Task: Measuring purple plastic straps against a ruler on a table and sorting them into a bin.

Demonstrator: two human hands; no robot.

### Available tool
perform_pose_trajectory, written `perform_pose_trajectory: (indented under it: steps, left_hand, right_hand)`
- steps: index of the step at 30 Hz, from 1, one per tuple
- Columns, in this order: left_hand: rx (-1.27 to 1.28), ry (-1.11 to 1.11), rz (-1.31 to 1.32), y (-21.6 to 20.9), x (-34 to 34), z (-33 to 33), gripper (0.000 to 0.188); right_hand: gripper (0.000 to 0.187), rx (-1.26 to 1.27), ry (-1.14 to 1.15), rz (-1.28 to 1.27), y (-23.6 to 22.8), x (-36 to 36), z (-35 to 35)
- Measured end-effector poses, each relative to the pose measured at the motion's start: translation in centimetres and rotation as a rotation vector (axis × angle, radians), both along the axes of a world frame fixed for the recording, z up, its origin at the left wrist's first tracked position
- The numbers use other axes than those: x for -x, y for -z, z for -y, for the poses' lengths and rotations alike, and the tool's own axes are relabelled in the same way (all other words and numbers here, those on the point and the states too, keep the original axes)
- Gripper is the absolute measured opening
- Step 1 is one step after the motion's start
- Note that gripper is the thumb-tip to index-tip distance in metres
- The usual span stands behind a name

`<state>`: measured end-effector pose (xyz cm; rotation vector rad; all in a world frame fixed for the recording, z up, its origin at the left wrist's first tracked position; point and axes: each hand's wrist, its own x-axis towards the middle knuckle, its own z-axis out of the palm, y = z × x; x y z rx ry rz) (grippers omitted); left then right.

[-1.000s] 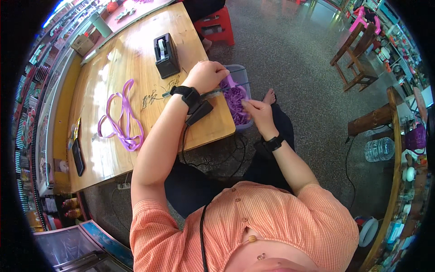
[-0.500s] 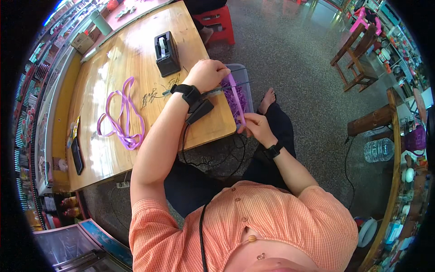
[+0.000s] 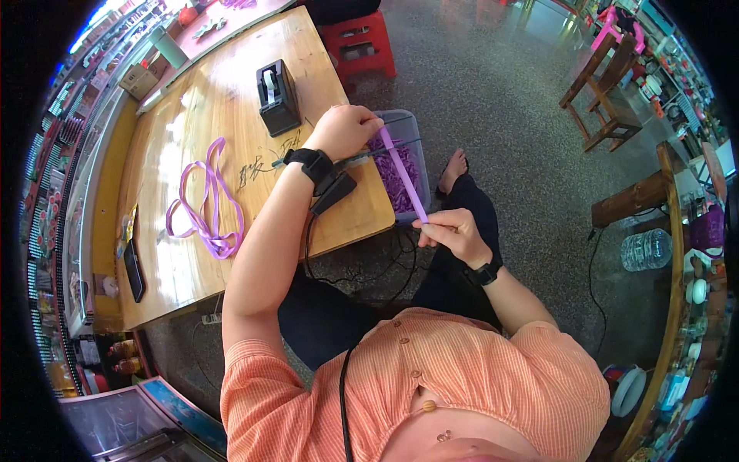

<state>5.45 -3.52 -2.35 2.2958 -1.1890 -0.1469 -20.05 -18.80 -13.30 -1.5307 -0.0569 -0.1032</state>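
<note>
A flat purple ribbon (image 3: 405,175) runs straight between my two hands, over the table's right edge. My left hand (image 3: 341,129) pinches its far end, with the wrist above the table. My right hand (image 3: 456,233) is closed on the near end, off the table's corner. Below the ribbon, a clear plastic bin (image 3: 423,146) holds many short purple ribbon pieces (image 3: 402,187). Thin dark rods (image 3: 400,146) stick out over the bin from the table edge. Beneath my left wrist sits a black device (image 3: 336,191), partly hidden. A loose length of purple ribbon (image 3: 209,231) lies looped on the table.
On the wooden table (image 3: 223,85) stand a black tape dispenser (image 3: 278,100) and, at the left, a dark phone (image 3: 134,271). Black cables (image 3: 350,273) hang below its front edge. A red stool (image 3: 358,48) is beyond the far corner, a wooden chair (image 3: 604,100) farther right.
My right hand has moved nearer to me and slightly right, so a longer stretch of ribbon shows between the hands. My left hand keeps its hold with little movement.
</note>
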Motion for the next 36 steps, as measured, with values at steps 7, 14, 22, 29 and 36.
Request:
perform_pose_trajectory:
  steps: [7, 14, 22, 29, 36]
  left_hand:
    - [0.002, -0.012, -0.009, 0.0, 0.1, 0.0, 0.031]
    - [0.02, -0.003, -0.002, 0.2, 0.0, -0.1, 0.031]
    - [0.264, -0.154, -0.214, 0.2, -0.8, -0.7, 0.029]
    - [0.365, -0.259, -0.295, -0.3, -1.5, -1.4, 0.035]
    - [0.332, -0.23, -0.311, -1.0, -0.8, -1.5, 0.031]
  right_hand:
    - [0.02, 0.278, -0.11, 0.274, -4.0, -0.9, 0.7]
    - [0.021, 0.286, -0.17, 0.356, -9.9, -2.8, 1.1]
    - [0.031, 0.575, 0.079, 0.418, -15.7, -14.7, 3.4]
    - [0.036, 0.353, 0.019, 0.027, -11.3, -21.4, 4.0]
    - [0.036, 0.341, 0.065, -0.061, -8.3, -22.1, 4.0]
